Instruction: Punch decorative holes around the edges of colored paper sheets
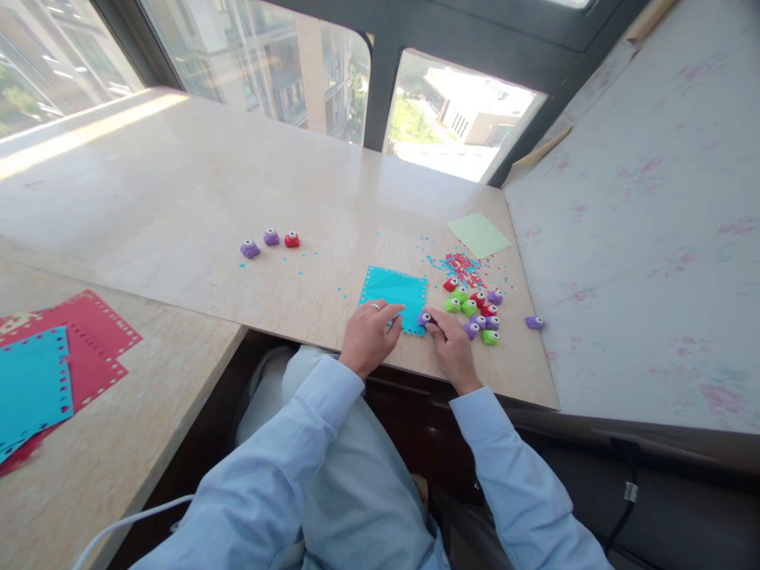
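Beige marbled counter (332,190) carries a roughly square turquoise paper sheet (397,285) with holes punched along its edges, lying near the front edge. Left hand (369,336) rests over the sheet's near-left part, grip apart; right hand (454,350), just beside a cluster of red, green and purple plastic punches (469,307), has its grip clamped on a small purple plastic punch (423,318) at the sheet's right edge. Tiny red and blue paper bits (463,269) lie scattered just beyond the cluster.
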A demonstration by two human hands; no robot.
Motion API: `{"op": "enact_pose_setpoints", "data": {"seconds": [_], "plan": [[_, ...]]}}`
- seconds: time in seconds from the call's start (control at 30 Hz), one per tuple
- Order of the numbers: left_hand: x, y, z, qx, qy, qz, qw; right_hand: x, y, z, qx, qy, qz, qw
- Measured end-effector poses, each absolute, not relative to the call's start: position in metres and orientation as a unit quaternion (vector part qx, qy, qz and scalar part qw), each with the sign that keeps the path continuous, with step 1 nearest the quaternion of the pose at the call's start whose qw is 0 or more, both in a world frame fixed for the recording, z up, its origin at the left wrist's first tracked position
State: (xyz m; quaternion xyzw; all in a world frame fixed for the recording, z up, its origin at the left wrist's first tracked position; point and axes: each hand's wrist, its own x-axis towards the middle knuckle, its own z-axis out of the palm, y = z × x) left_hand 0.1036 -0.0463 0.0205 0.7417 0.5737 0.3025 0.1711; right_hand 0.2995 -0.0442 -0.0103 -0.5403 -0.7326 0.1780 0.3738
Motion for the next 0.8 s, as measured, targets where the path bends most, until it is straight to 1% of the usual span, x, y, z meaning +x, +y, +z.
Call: {"op": "enact_pose_setpoints", "data": {"seconds": [0.03,0.1,0.23,0.4,0.8], "plan": [[0.097,-0.041,0.019,0.774,0.554,0.278,0.133,0.299,-0.045,-0.010,-0.542,-0.729,0.181,0.376],[0.086,-0.031,0.014,0.826,0.511,0.220,0.097,0.299,-0.045,-0.010,-0.549,-0.721,0.185,0.380],[0.077,-0.015,0.003,0.859,0.481,0.151,0.092,0.298,-0.046,-0.009,-0.555,-0.720,0.177,0.378],[0.080,-0.009,0.000,0.852,0.496,0.145,0.087,0.297,-0.046,-0.008,-0.549,-0.728,0.160,0.378],[0.076,-0.023,0.001,0.856,0.475,0.183,0.091,0.292,-0.048,-0.002,-0.572,-0.722,0.140,0.363]]}}
